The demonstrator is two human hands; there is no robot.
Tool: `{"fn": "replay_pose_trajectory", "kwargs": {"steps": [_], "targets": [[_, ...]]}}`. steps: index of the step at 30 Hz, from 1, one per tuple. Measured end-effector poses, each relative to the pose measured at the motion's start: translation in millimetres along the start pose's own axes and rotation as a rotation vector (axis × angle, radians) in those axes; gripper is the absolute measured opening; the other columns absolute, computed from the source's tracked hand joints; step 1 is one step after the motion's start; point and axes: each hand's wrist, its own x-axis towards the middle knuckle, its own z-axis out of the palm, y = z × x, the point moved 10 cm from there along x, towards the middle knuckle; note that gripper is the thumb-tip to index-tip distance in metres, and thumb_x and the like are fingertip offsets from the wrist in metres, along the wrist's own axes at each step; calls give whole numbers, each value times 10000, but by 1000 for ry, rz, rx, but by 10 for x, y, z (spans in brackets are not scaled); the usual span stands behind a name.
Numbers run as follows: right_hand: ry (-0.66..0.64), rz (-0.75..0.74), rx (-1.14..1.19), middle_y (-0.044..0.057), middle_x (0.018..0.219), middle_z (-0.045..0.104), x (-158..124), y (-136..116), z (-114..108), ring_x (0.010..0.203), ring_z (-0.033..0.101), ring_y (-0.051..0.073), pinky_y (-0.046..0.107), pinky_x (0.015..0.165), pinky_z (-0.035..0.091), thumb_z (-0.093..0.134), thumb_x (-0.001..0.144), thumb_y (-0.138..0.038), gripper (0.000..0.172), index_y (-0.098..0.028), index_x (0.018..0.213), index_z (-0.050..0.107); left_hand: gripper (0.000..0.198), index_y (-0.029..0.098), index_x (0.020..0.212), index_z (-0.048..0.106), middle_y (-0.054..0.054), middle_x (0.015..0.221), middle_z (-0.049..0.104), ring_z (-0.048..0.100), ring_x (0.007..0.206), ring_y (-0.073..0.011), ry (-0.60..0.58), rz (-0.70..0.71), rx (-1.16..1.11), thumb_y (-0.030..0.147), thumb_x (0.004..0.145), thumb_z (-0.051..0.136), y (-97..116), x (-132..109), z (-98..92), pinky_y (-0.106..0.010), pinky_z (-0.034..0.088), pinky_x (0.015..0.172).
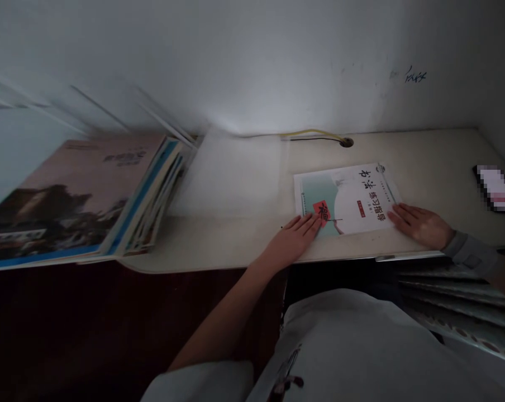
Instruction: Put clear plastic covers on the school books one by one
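Observation:
A thin booklet [348, 195] with a white and pale green cover, black characters and a small red square lies flat on the beige desk [428, 162]. My left hand [292, 240] rests flat on the desk with fingers stretched out, its fingertips touching the booklet's near left corner by the red square. At the booklet's near right corner my right hand [418, 223] lies flat, fingers extended onto the cover's edge. A grey cuff covers that wrist.
A slanting stack of large books [89, 195] leans at the left end of the desk. A dark phone [496, 188] lies at the far right. A cable hole with a yellow cord [345, 142] sits by the wall. Stacked papers [453, 301] show below right.

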Motion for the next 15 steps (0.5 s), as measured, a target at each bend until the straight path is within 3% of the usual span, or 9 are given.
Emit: {"fn": "replay_pose_trajectory", "kwargs": {"steps": [7,11,13,15], "targets": [[-15,-38,-87,263,1297,536,-61,-146,55,1274,467,303,431,984,448,383,902,-80,418,-15,1312,434,547,142,1472,264,-92,1530,295,244,1419,-196,-65,17,-43,407,996,223,-80,-57,103,-366,183,1160],[-55,7,-4,233,1308,541,-90,-83,-16,1236,504,297,466,983,423,367,927,-154,422,-77,1335,444,646,121,1464,277,-107,1526,302,277,1407,-223,-77,47,-48,525,961,271,-55,-102,52,-378,198,1148],[-90,63,50,197,1299,564,67,-19,-71,1195,536,306,518,978,403,373,957,-296,408,-134,1313,489,674,106,1438,331,-126,1501,354,330,1378,-249,-62,36,-37,557,938,322,-27,-71,-28,-392,238,1128],[-101,141,107,197,1331,539,403,29,-120,1230,500,328,555,997,366,370,956,-427,473,-140,1306,506,661,95,1368,439,-145,1428,460,420,1311,-277,-30,-8,-22,573,917,370,5,16,-137,-407,311,1080]]}}
